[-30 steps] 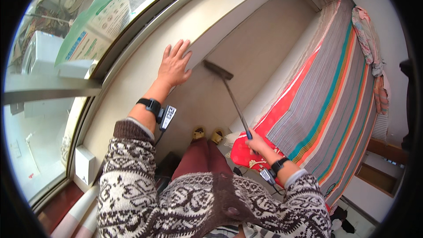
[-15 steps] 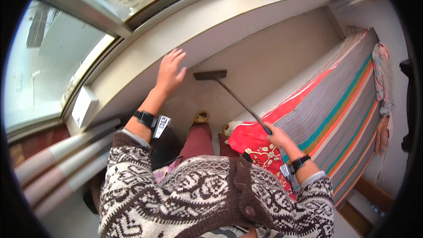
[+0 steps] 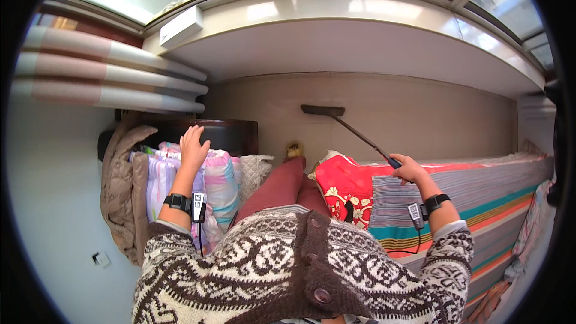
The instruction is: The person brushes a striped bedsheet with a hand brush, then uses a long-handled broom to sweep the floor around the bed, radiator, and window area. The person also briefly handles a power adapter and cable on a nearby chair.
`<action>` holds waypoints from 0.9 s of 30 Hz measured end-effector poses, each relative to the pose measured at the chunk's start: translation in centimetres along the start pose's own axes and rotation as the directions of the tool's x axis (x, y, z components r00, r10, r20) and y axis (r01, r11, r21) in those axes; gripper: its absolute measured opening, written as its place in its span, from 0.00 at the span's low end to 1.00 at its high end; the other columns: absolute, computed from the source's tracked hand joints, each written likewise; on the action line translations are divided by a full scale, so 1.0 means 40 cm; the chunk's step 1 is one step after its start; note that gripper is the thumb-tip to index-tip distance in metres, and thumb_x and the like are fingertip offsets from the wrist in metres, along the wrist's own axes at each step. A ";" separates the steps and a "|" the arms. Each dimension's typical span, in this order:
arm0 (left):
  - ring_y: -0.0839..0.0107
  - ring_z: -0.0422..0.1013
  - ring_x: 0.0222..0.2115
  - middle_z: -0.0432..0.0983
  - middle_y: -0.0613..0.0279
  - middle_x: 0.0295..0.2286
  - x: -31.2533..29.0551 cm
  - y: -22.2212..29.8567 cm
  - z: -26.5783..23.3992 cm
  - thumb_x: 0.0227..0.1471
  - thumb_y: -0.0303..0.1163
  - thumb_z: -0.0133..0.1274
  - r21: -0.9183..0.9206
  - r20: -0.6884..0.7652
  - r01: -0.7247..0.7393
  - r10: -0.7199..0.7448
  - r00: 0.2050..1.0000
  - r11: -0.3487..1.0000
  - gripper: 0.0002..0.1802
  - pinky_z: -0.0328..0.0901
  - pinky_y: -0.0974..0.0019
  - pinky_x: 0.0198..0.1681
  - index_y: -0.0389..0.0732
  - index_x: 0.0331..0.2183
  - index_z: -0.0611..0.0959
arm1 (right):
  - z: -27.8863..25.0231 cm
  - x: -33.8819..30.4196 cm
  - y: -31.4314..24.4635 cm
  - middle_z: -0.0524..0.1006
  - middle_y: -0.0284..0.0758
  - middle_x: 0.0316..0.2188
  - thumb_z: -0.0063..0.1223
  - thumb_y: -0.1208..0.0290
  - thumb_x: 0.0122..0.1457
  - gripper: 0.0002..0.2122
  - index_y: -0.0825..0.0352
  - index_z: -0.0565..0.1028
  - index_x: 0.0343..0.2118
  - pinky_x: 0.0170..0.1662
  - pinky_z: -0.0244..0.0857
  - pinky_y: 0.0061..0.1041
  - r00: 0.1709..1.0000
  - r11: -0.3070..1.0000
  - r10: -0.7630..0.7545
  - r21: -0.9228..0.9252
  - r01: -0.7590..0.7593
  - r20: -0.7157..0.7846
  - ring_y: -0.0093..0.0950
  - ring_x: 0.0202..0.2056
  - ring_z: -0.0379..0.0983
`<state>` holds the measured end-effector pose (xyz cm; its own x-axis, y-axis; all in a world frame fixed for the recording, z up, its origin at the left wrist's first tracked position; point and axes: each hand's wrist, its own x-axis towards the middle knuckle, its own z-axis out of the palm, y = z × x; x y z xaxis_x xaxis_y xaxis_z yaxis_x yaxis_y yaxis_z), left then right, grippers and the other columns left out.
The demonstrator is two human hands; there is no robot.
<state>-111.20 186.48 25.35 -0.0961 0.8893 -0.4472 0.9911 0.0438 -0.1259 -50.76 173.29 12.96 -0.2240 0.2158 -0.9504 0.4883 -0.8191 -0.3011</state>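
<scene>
My right hand is wrapped around the blue-black grip of a long-handled broom. The broom's thin dark handle slants away to the left, and its flat dark head is over the beige floor between the bed and the window wall. My left hand holds nothing; its fingers are stretched out above folded pastel bedding, near a dark glossy cabinet. Both wrists wear black straps with small tagged devices.
A bed with a striped sheet and a red floral cloth lies to my right. A white windowsill curves across the far side, with a white box on it. Curtains hang at left. A brown quilted jacket lies beside the bedding.
My view has swung left, bringing the bedding and cabinet into sight. The left hand has gone from beside the windowsill to above the bedding. My right hand keeps its hold on the broom.
</scene>
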 end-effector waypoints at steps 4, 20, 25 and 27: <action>0.57 0.54 0.56 0.64 0.55 0.51 -0.083 0.016 0.016 0.41 0.35 0.55 -0.056 0.003 0.019 -0.019 1.000 0.998 0.25 0.43 0.48 0.59 0.42 0.45 0.74 | -0.090 0.025 -0.035 0.73 0.43 0.27 0.53 0.80 0.42 0.33 0.60 0.62 0.56 0.18 0.67 0.25 0.994 0.980 -0.058 -0.186 0.074 0.093 0.27 0.17 0.71; 0.53 0.66 0.47 0.67 0.49 0.47 -0.222 0.331 -0.094 0.45 0.26 0.52 -0.449 0.035 -0.117 0.148 0.988 0.886 0.20 0.61 0.59 0.50 0.36 0.44 0.74 | -0.032 0.036 0.025 0.75 0.42 0.27 0.52 0.77 0.45 0.29 0.59 0.63 0.54 0.20 0.69 0.27 0.967 0.991 0.100 -0.107 -0.077 0.233 0.30 0.21 0.74; 0.56 0.70 0.42 0.73 0.50 0.40 -0.313 0.370 -0.086 0.45 0.25 0.52 -0.585 0.158 0.042 0.063 0.985 0.810 0.18 0.64 0.62 0.46 0.36 0.42 0.77 | -0.096 0.089 -0.107 0.74 0.42 0.26 0.52 0.77 0.45 0.28 0.61 0.63 0.54 0.17 0.67 0.26 0.970 0.973 0.000 -0.223 0.056 0.242 0.27 0.18 0.73; 0.57 0.71 0.40 0.74 0.50 0.39 -0.373 0.382 -0.085 0.44 0.25 0.53 -0.640 0.238 0.173 -0.021 0.971 0.749 0.18 0.64 0.62 0.45 0.36 0.41 0.77 | -0.113 0.172 -0.201 0.74 0.42 0.26 0.52 0.77 0.46 0.28 0.62 0.62 0.54 0.16 0.66 0.26 0.974 0.948 -0.037 -0.300 0.105 0.224 0.27 0.17 0.72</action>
<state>-94.29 175.43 33.10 -0.1361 0.7544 -0.6422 0.7845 0.4779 0.3952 -52.41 183.78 8.50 -0.4253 0.1210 -0.8969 0.6924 -0.5948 -0.4085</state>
